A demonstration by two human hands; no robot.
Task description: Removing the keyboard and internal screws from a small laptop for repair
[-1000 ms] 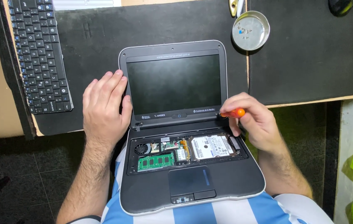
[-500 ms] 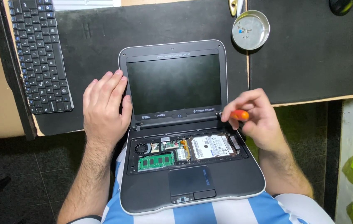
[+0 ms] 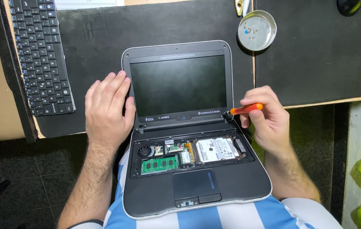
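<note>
The laptop screen (image 3: 177, 85) is a dark, blank rectangle with a grey frame. It leans back over the front edge of the black desk mat (image 3: 104, 38). A white label (image 3: 213, 149) covers the silver drive in the laptop's open base, near its right edge. No packages or signs show.

Screwdriver (image 3: 245, 109) tip hidden at hinge; tin's (image 3: 257, 30) specks too small

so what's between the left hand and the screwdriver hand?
The laptop's open dark screen spans the gap between the left hand and the right hand holding the orange screwdriver, in the head view.
</note>
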